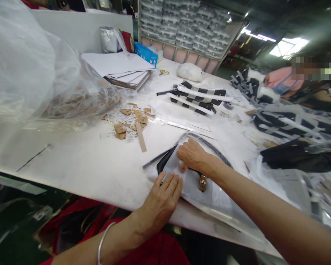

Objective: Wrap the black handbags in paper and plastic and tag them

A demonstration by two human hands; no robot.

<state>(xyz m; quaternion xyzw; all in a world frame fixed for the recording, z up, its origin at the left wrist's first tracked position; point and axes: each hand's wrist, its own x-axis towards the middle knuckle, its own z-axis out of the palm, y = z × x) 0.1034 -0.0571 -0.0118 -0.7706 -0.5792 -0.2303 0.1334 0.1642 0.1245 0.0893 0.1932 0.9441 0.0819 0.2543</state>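
Observation:
A black handbag (163,161) with a gold-coloured clasp (202,183) lies at the table's front edge, partly under a whitish translucent wrapping sheet (191,186). My left hand (162,195) rests on the bag's near left side, fingers stretched flat over the sheet. Just beyond it, my right hand (191,154) is closed, with curled fingers on the sheet near the bag's top; the fingertips are partly hidden. A dark wrapped strap (215,149) curves behind the right hand.
Brown paper tags (139,116) lie scattered beyond my hands. Wrapped black straps (198,96) sit farther back, and more bags (292,123) are piled right. A large plastic bag (24,70) bulges at left. White sheets (118,64) are stacked behind. A person (285,79) is at far right.

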